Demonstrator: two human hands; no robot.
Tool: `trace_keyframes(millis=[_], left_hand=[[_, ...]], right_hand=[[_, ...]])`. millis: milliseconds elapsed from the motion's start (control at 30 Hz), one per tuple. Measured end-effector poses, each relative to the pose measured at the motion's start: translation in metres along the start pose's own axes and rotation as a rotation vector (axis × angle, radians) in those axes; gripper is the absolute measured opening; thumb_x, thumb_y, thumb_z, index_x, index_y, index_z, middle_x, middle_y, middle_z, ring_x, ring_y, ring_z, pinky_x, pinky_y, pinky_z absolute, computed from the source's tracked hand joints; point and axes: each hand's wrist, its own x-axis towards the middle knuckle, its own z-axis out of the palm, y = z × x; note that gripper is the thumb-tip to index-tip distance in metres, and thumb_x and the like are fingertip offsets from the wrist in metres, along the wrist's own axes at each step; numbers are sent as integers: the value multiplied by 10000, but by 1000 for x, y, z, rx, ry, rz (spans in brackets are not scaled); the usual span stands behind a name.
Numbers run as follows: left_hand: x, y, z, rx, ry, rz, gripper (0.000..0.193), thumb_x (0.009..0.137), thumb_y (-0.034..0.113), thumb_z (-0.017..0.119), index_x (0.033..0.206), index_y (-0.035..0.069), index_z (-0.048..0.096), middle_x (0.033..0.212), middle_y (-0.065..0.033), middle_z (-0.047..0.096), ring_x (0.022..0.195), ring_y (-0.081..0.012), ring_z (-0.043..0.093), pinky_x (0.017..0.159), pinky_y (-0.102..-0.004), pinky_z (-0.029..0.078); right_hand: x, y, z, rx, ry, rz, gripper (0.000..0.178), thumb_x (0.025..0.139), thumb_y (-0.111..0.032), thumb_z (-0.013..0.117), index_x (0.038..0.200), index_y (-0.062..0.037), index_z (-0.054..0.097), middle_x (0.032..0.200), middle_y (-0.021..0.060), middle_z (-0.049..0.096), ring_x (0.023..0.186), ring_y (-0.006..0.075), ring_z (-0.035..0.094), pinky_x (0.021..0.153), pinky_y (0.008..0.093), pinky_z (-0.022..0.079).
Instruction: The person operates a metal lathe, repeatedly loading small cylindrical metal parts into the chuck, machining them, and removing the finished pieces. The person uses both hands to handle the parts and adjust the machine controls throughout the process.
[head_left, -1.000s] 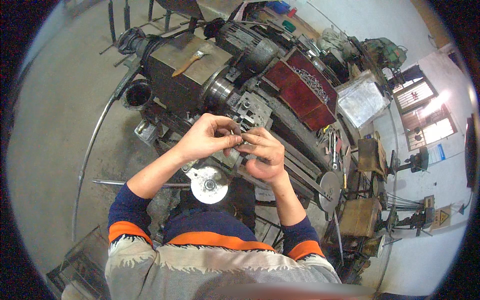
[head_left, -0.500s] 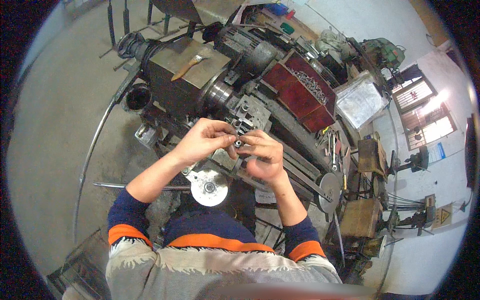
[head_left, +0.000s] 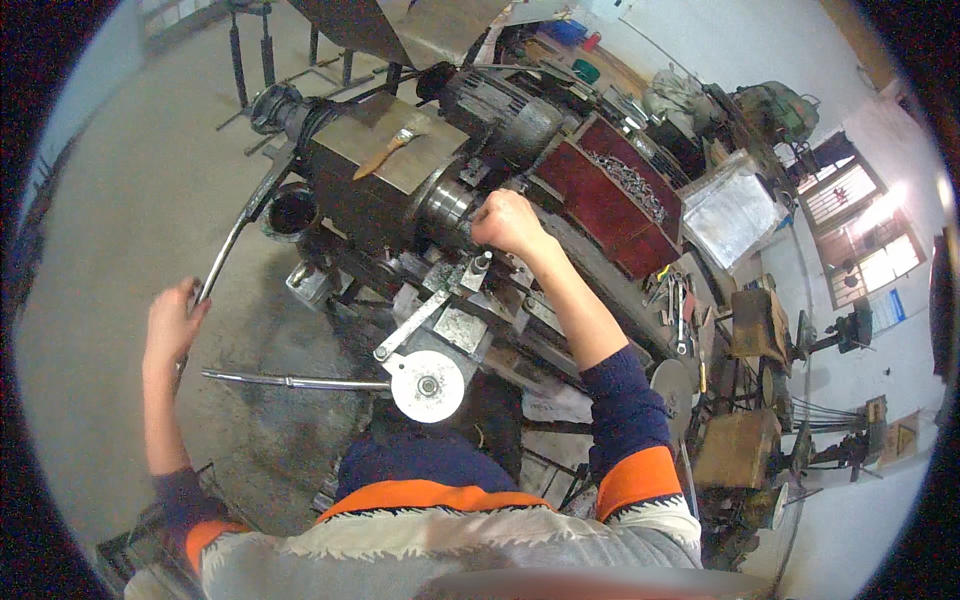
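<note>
Far out to the left, my left hand (head_left: pixel 172 322) is closed around a long metal lever (head_left: pixel 232 243) that slants up to the headstock (head_left: pixel 385 140) of a small lathe. My right hand (head_left: pixel 512 222) is closed at the face of the shiny round chuck (head_left: pixel 445 207); its fingers hide whatever they hold there. Just below that hand sits the tool post (head_left: pixel 478 270) with a flat handle (head_left: pixel 415 322) running down to the left. A pale round disc (head_left: pixel 428 387) with a hub lies nearest my body, and a metal bar (head_left: pixel 300 381) extends left from it.
A wooden-handled brush (head_left: pixel 384 155) lies on the headstock. Behind the lathe are a dark motor (head_left: pixel 500 115), a red bin (head_left: pixel 610 195) of small metal pieces and a silvery flat-topped box (head_left: pixel 733 212). Wrenches (head_left: pixel 682 310) lie on the right.
My hands were together over the tool post with a small ring-shaped metal part between them. The left has moved out to the lever, the right up to the chuck. The view has shifted slightly.
</note>
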Motion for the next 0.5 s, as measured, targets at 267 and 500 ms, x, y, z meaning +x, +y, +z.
trace_keyframes(millis=[267,500], left_hand=[[-6,-40,52,-178,21,-77,445,701,121,657,1079,-56,503,742,-219,595,714,-357,597,634,-419,462],[3,-53,63,30,12,-143,409,671,87,632,1061,13,537,800,-239,601,799,-388,587,687,-438,465]], right_hand=[[7,1,17,89,-41,16,220,544,-197,602,690,-55,686,690,182,615,689,327,608,681,376,489],[18,-12,9,-107,-148,24,206,536,-196,613,681,-77,699,714,178,628,785,326,605,723,358,495]])
